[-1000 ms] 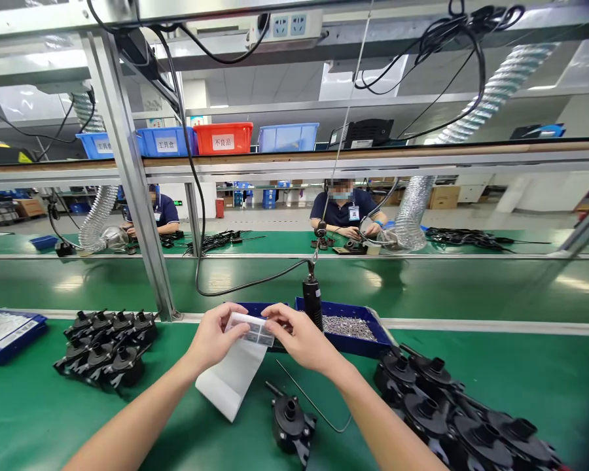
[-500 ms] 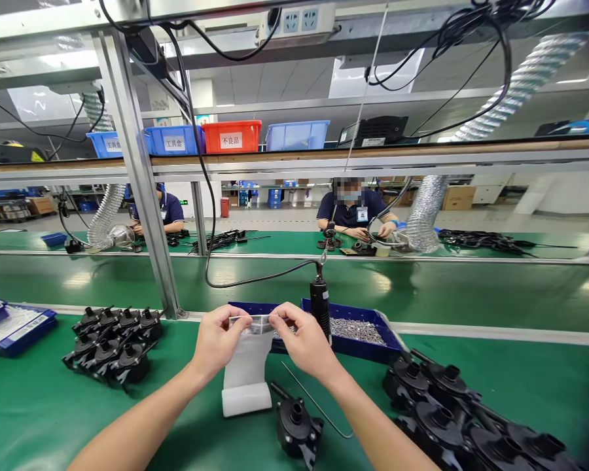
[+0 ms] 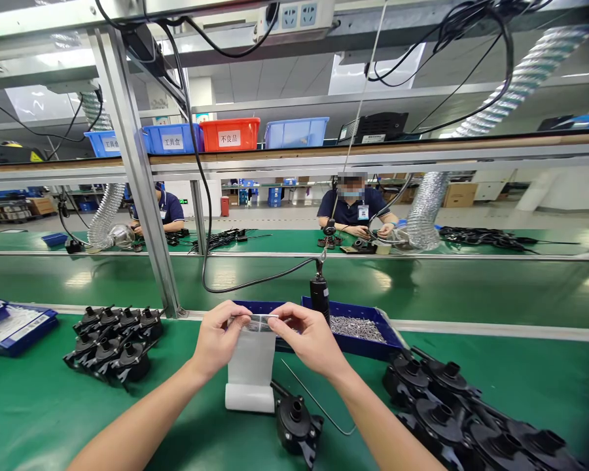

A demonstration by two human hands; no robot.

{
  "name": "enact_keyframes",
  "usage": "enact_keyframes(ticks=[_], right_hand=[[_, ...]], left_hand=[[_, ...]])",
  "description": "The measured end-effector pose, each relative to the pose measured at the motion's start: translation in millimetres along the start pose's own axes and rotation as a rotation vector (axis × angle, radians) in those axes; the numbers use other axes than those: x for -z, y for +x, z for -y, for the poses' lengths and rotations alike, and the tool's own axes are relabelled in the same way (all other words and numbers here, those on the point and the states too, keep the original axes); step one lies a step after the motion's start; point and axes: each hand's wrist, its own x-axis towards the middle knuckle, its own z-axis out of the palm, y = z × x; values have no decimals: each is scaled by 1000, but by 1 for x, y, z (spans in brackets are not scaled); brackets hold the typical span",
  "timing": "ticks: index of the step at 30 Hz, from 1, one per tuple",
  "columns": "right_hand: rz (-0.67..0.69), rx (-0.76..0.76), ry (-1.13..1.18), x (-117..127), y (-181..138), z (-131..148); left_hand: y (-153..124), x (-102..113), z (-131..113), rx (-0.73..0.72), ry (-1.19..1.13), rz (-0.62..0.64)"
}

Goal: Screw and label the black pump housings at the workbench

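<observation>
A white, semi-see-through strip (image 3: 251,360) hangs down to its roll (image 3: 249,398), which lies on the green table; it looks like a roll of labels. My left hand (image 3: 220,337) pinches the left corner of the strip's upper end between thumb and fingers. At the right corner, my right hand (image 3: 307,337) grips the same end. Between the thumbs the strip looks clear and shiny, with a pale line across it. Just right of the roll sits a round black housing (image 3: 297,422) with a short spout. Beside it lies a thin bent metal rod (image 3: 319,399).
Behind my hands, a blue bin (image 3: 392,340) holds many small screws, and a black power screwdriver (image 3: 320,297) hangs over it. More black housings stand in groups at left (image 3: 112,343) and right (image 3: 451,405). Two people work at the table beyond.
The strip now hangs straighter and flatter between my hands and the roll. The roll has shifted slightly right and away from me. Both hands keep their hold.
</observation>
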Motion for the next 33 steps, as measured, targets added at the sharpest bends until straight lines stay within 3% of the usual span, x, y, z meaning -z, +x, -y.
enact_keyframes(ticks=[10, 19, 24, 27, 31, 33], right_hand=[[-80, 191, -104, -3, 0, -3], [-153, 648, -271, 5, 0, -5], [-120, 359, -161, -3, 1, -16], [-147, 281, -129, -5, 1, -19], [-160, 319, -148, -8, -2, -17], [-198, 468, -281, -9, -2, -17]], left_hand=[[-1, -6, 7, -180, 55, -91], [-4, -10, 12, 87, -13, -56], [-4, -13, 12, 153, -176, 5], [-4, -14, 11, 216, -290, -9], [-3, -15, 12, 191, -290, -53], [-3, -15, 13, 187, -291, -68]])
